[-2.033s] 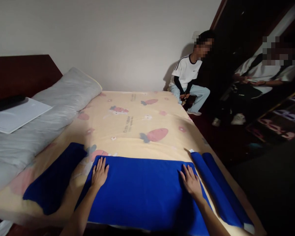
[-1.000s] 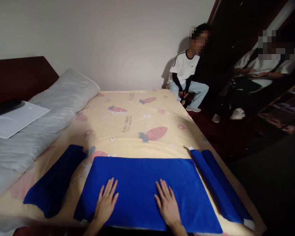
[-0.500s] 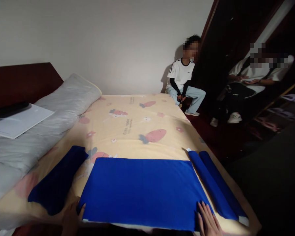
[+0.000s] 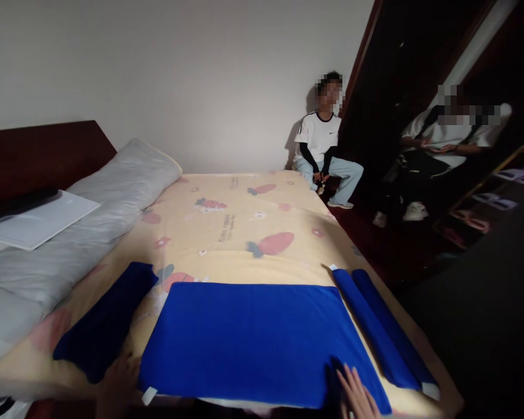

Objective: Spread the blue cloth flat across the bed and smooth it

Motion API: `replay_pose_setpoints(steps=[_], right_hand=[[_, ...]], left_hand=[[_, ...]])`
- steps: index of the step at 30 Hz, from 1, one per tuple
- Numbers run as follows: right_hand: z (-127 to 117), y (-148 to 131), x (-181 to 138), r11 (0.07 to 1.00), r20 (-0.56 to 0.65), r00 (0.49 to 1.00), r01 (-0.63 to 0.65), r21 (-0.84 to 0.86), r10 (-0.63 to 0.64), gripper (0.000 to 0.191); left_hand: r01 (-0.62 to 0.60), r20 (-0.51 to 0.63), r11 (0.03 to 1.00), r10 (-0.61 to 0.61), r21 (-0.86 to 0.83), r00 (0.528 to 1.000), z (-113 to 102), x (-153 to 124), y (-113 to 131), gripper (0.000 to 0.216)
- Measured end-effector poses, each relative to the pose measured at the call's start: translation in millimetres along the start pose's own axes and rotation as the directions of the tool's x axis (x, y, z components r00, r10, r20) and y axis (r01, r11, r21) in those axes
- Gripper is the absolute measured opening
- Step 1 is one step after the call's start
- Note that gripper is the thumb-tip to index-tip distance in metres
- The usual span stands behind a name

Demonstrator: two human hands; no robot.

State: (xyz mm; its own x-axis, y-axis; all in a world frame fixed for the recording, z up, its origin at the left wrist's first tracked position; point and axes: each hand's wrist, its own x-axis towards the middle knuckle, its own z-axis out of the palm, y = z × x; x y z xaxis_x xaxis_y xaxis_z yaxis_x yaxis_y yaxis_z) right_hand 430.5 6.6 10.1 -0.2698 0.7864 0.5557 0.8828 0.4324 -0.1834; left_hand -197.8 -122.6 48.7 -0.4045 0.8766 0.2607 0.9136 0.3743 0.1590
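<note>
A blue cloth [image 4: 248,343], like a towel, lies spread flat along the front of the bed, with a white tag [image 4: 149,396] at its near left corner. My right hand [image 4: 358,394] is over the cloth's near right part, its fingers stretched out and holding nothing. Just beyond the cloth's left edge is my left hand [image 4: 120,375], dim in shadow; its fingers look loosely extended, with no cloth seen in them. A bunched dark blue cloth [image 4: 107,320] lies beside it. Two rolled blue cloths [image 4: 375,331] lie side by side right of the spread one.
The bed [image 4: 227,233] has a patterned yellow sheet. A grey quilt [image 4: 113,192] lies along the left, bearing a white flat board-like object [image 4: 48,218]. One person [image 4: 321,137] sits at the far corner, another [image 4: 441,145] at the right, near a shoe rack [image 4: 484,203].
My right hand has moved left, inward from the cloth's right edge. My left hand has shifted slightly left, off the cloth's edge, and the corner tag shows more. The view has tilted slightly.
</note>
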Motion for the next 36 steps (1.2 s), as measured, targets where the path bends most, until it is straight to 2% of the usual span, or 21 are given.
replay_pose_setpoints(steps=[2,3,6,9,11,13,15,17,18,20,21,22,24,25,27,29,31,33,36], right_hand=[[7,-36,21,0.994,0.038,0.999,0.010,0.108,-0.014,0.067],[13,-57,36,0.989,0.062,0.998,0.004,0.150,-0.013,0.066],[36,-118,87,0.963,0.169,0.978,0.076,0.258,-0.122,0.063],[64,-162,137,0.932,0.310,0.916,0.148,0.332,-0.256,0.057],[81,-175,163,0.936,0.365,0.891,0.151,0.318,-0.268,0.054],[95,-173,183,0.943,0.373,0.887,0.169,0.286,-0.272,0.052],[103,-156,195,0.941,0.364,0.885,0.199,0.272,-0.292,0.051],[105,-123,202,0.953,0.362,0.895,0.180,0.245,-0.262,0.050],[103,-102,204,0.966,0.362,0.908,0.139,0.217,-0.212,0.051],[98,-55,202,0.993,0.342,0.938,0.013,0.116,-0.052,0.057],[94,-31,200,0.997,0.323,0.946,-0.056,0.058,0.034,0.060],[89,-8,197,0.992,0.295,0.948,-0.123,-0.016,0.122,0.063],[79,28,190,0.972,0.265,0.937,-0.205,-0.117,0.230,0.068],[74,41,188,0.962,0.258,0.930,-0.229,-0.146,0.261,0.070],[66,53,186,0.954,0.247,0.924,-0.260,-0.150,0.291,0.073],[62,47,189,0.948,0.206,0.927,-0.294,-0.126,0.315,0.075],[62,25,192,0.944,0.158,0.932,-0.313,-0.105,0.327,0.075],[67,-13,191,0.959,0.164,0.945,-0.273,-0.080,0.283,0.068],[84,-83,183,0.995,0.272,0.958,-0.096,0.020,0.087,0.055]], left_hand=[[-0.022,-0.163,0.997,0.010,-0.074,0.986,-3,13,38,0.043],[-0.085,-0.167,0.990,0.066,-0.110,0.984,-2,21,63,0.045],[-0.286,-0.107,0.948,0.272,-0.142,0.956,10,47,150,0.050],[-0.441,-0.029,0.881,0.443,-0.169,0.896,33,66,239,0.060],[-0.482,0.001,0.858,0.490,-0.179,0.872,49,75,285,0.061],[-0.497,0.059,0.849,0.514,-0.180,0.856,60,84,313,0.059],[-0.511,0.106,0.840,0.534,-0.182,0.839,63,94,318,0.057],[-0.518,0.128,0.835,0.544,-0.186,0.829,62,108,299,0.054],[-0.498,0.135,0.848,0.523,-0.180,0.842,60,115,282,0.053],[-0.374,0.143,0.917,0.392,-0.137,0.909,56,129,236,0.054],[-0.226,0.137,0.970,0.236,-0.084,0.962,55,135,211,0.053],[-0.062,0.121,0.997,0.066,-0.034,0.990,53,139,186,0.052],[0.067,0.105,0.998,-0.067,0.006,0.992,48,146,144,0.056],[0.087,0.099,0.996,-0.088,0.011,0.991,46,148,129,0.056],[0.085,0.081,0.996,-0.085,0.002,0.993,40,149,116,0.056],[0.072,0.056,0.997,-0.071,-0.011,0.996,36,147,126,0.057],[0.024,0.049,0.999,-0.023,-0.027,0.999,37,140,159,0.058],[-0.096,0.073,0.993,0.100,-0.063,0.992,42,125,207,0.058],[-0.287,0.125,0.947,0.305,-0.140,0.944,54,93,288,0.055]])
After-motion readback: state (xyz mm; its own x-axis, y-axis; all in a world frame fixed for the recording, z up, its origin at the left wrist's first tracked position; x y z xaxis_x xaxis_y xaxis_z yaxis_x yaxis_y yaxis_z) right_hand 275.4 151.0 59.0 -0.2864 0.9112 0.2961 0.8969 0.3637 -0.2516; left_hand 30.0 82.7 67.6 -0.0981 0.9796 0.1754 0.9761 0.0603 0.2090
